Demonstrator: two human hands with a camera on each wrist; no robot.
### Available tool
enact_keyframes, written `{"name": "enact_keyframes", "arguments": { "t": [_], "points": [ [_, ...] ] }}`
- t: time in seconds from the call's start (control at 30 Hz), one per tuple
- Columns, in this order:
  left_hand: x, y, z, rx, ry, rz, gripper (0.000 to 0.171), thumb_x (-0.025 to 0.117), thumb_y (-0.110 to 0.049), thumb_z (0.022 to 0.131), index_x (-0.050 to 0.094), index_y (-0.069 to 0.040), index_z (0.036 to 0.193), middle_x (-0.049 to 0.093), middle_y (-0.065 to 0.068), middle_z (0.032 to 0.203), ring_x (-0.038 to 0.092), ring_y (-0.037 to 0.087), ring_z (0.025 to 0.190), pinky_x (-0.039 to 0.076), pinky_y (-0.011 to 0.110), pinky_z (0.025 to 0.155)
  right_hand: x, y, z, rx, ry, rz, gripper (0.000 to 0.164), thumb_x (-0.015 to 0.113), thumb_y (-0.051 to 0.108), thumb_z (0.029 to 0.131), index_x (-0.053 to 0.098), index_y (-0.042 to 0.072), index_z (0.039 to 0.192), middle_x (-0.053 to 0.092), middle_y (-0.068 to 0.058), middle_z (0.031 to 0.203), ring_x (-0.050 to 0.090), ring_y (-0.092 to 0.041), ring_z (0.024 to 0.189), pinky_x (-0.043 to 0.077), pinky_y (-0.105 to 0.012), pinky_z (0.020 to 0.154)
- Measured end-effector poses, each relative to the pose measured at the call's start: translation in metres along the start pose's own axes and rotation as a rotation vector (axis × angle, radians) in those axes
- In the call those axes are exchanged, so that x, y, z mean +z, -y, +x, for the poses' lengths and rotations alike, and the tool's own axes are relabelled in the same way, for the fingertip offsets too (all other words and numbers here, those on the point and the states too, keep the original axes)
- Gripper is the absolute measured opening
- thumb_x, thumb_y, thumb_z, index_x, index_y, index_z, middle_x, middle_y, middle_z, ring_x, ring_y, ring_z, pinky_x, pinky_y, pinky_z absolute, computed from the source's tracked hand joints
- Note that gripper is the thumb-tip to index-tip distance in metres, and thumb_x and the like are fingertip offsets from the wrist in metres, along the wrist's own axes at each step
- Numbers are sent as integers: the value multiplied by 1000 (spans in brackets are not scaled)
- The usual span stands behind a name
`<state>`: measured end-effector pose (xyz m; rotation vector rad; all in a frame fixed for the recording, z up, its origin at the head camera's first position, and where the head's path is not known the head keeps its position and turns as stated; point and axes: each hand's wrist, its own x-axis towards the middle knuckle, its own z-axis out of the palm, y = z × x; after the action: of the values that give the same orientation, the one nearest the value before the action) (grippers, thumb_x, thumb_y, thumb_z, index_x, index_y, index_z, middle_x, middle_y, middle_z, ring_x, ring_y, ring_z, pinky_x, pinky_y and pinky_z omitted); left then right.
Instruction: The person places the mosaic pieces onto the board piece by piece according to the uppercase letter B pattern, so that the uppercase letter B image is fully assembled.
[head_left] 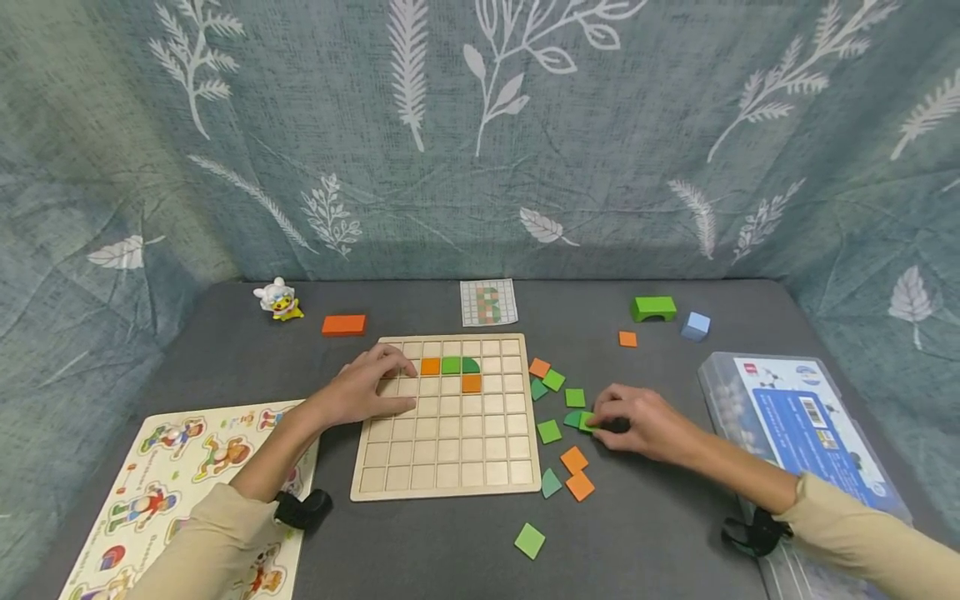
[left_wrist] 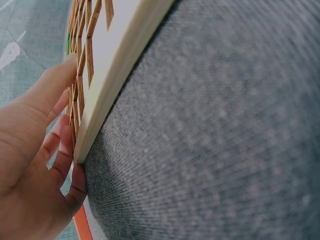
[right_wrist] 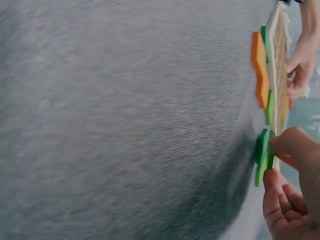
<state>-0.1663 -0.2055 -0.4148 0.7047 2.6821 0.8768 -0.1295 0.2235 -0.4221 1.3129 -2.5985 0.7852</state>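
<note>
A square wooden grid board (head_left: 446,427) lies in the middle of the table. My left hand (head_left: 366,390) rests on its left edge, thumb and fingers spread; in the left wrist view the little finger touches the board's side. Set in the upper cells are an orange square tile (head_left: 431,367), a green square tile (head_left: 451,365), a dark green quarter-round tile (head_left: 470,365) and a second orange square (head_left: 471,383). Right of the board, my right hand (head_left: 641,422) pinches a light green square tile (right_wrist: 271,157) between thumb and fingers, close by a dark green quarter-round tile (head_left: 573,418).
Loose green and orange tiles (head_left: 550,431) lie along the board's right side. A printed pattern card (head_left: 469,304) lies behind it. Wooden blocks (head_left: 344,325) and a toy figure (head_left: 279,300) stand at the back. A picture puzzle (head_left: 153,467) lies left, a plastic box (head_left: 720,375) right.
</note>
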Motion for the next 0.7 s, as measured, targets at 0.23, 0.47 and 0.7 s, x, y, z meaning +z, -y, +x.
{"name": "enact_keyframes", "arguments": {
  "t": [0.23,0.47,0.7],
  "points": [
    [0,-1,-2,-5,3,-4,33,73,-31,87,61,-17,114,48,9,124,44,20,100,34,40,83,7,15,35,-46,-21,70,17,76,7,77,75,16,91,65,2,92,60,-7,78,49,-19,66],
    [-1,-1,-1,-5,-2,2,33,72,-32,87,61,-17,114,48,10,127,45,21,101,34,42,84,35,38,104,-156,8,86,12,73,7,81,74,12,92,65,-5,93,61,-12,77,48,-17,67],
    [1,-1,0,20,-16,6,31,72,-31,87,61,-18,113,49,8,123,47,20,100,36,39,83,63,50,165,-137,137,57,11,69,11,88,74,11,97,65,-7,98,58,-13,79,46,-19,70]
  ]
}}
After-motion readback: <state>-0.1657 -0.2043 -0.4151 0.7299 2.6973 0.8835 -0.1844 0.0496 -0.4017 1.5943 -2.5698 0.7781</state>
